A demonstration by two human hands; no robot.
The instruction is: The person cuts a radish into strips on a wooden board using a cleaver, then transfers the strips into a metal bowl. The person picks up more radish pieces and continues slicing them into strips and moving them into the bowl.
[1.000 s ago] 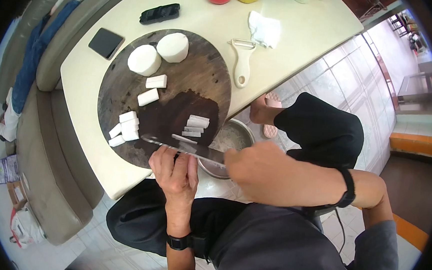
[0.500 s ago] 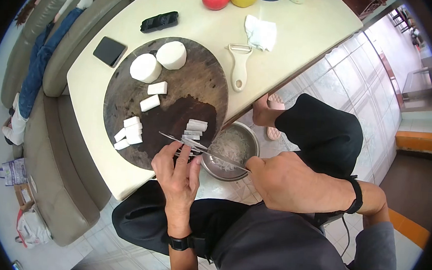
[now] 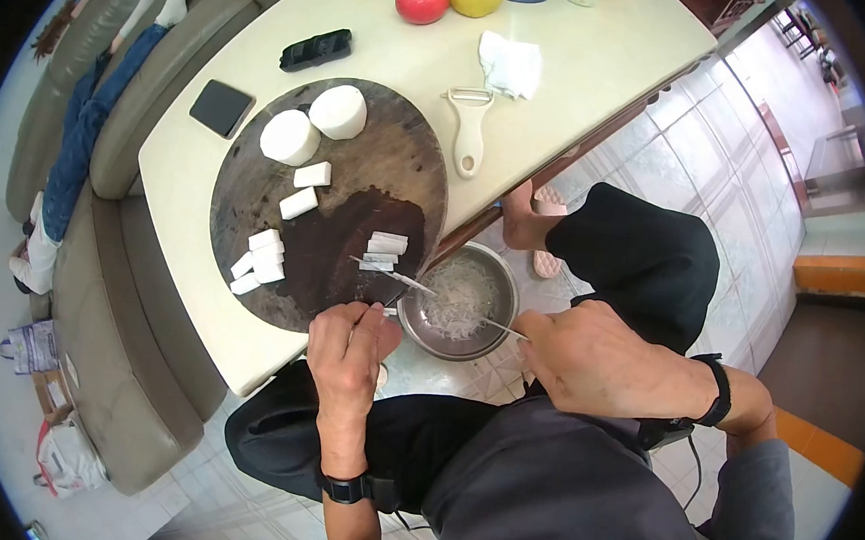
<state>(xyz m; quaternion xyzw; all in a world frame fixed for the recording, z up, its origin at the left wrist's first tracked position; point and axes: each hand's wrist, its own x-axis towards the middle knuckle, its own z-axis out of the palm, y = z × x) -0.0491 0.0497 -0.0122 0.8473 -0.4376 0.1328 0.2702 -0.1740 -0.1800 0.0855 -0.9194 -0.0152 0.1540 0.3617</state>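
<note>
My right hand [image 3: 602, 360] is closed around the handle of a knife [image 3: 501, 328], whose thin blade reaches left over the metal bowl [image 3: 513, 294] towards the chopping board. White shreds [image 3: 456, 297] lie in the bowl. My left hand [image 3: 345, 349] is at the board's front edge beside the bowl, fingers bunched, with white radish strips [image 3: 388, 312] at the fingertips. Near the blade tip, cut white radish slices [image 3: 387, 243] lie on the round wooden board [image 3: 380, 166]. Several small radish blocks [image 3: 266, 255] and two thick rounds [image 3: 289, 138] are farther left and back.
On the cream table [image 3: 183, 253] lie a phone [image 3: 220, 108], a black case [image 3: 315, 51], a peeler [image 3: 469, 137] and a white cloth [image 3: 510, 65]. A red apple [image 3: 421, 1] and other fruit are at the back. A person's legs [image 3: 103, 107] rest on the sofa [image 3: 127, 329].
My left hand has moved slightly towards me, off the slices to the board's edge. The knife has shifted and turned over the bowl; fewer strips lie at the board's front.
</note>
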